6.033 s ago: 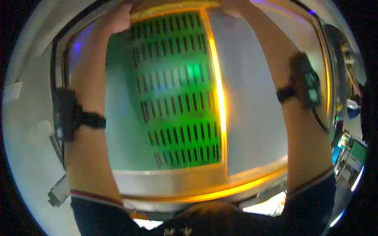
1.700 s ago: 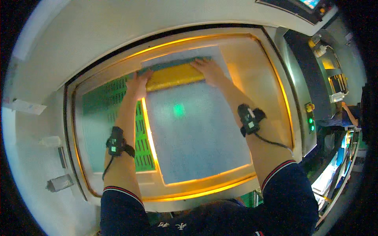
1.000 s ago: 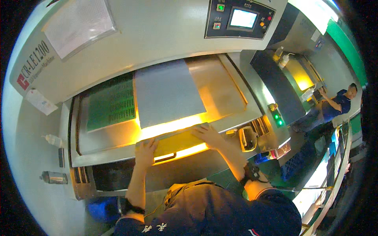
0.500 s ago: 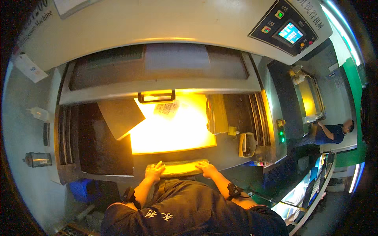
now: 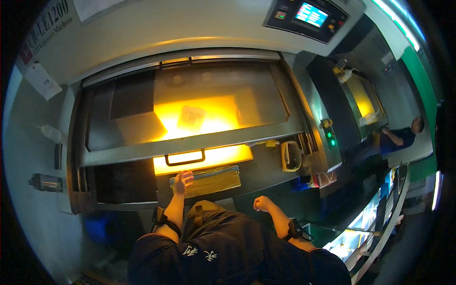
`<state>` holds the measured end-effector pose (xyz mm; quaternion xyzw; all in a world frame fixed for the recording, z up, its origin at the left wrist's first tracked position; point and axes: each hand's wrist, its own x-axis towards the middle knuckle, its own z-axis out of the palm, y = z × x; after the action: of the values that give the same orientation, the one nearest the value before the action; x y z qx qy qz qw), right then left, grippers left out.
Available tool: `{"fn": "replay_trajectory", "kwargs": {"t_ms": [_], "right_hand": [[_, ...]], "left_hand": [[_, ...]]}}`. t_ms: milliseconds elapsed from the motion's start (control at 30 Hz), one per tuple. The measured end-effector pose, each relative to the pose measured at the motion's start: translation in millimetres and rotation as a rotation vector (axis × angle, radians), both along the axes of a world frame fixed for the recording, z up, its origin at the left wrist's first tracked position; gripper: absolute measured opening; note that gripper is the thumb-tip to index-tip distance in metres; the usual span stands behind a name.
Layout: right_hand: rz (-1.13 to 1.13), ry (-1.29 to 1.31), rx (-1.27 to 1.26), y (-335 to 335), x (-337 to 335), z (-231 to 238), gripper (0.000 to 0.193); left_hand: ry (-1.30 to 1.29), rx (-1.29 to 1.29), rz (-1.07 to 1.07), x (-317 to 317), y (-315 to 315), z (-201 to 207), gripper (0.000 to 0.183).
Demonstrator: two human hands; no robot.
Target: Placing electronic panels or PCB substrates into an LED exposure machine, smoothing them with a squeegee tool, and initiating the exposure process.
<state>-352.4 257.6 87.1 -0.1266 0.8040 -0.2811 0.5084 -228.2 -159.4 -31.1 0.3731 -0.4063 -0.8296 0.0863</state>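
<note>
The machine's wide framed glass lid has a black handle on its near edge and covers most of a glowing yellow light table. My left hand is just below the handle, apart from it, its fingers stretched out with nothing held. Beside and partly behind that hand lies a long flat yellowish bundle with a bluish far edge, on the machine's front ledge. My right hand hangs in the air to the right in front of the ledge, fingers curled, nothing visible in them.
A small open box stands at the ledge's right. Green lights glow on a side button panel; a control screen sits above. A dark bottle is on the left. Another person works at a bench on the far right.
The lid has slid toward me over the light table. My left hand has come off the flat bundle and moved up slightly; my right hand has left it and drawn back right, its fingers now curled.
</note>
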Motion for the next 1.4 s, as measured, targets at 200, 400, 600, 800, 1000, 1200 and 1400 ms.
{"fn": "replay_trajectory", "kwargs": {"t_ms": [200,400,600,800,1000,1200,1400], "right_hand": [[0.127,0.088,0.138,129.7,121.7,-33.1,0.019],[0.429,0.091,0.043,299.8,250.8,-175.9,0.018],[-0.091,-0.279,-0.095,343.4,283.2,-170.8,0.013],[-0.024,-0.18,-0.009,236.3,211.4,-132.3,0.013],[-0.129,-0.098,-0.015,104.3,157.0,-81.6,0.013],[0.222,0.107,-0.25,-67.8,120.2,-29.5,0.009],[0.325,0.203,-0.609,-377.3,108.9,33.0,0.025]], "left_hand": [[0.15,0.326,0.657,23.1,23.5,93.4,0.066],[0.195,0.444,0.849,92.5,100.3,163.1,0.071],[0.552,0.422,0.585,127.0,116.8,285.7,0.054],[0.947,0.514,0.492,110.0,87.0,415.6,0.071],[1.036,0.552,0.464,90.6,74.7,486.5,0.08],[1.131,0.552,0.289,79.2,35.6,497.0,0.09],[1.327,0.241,-0.391,56.7,-19.0,496.6,0.1]]}}
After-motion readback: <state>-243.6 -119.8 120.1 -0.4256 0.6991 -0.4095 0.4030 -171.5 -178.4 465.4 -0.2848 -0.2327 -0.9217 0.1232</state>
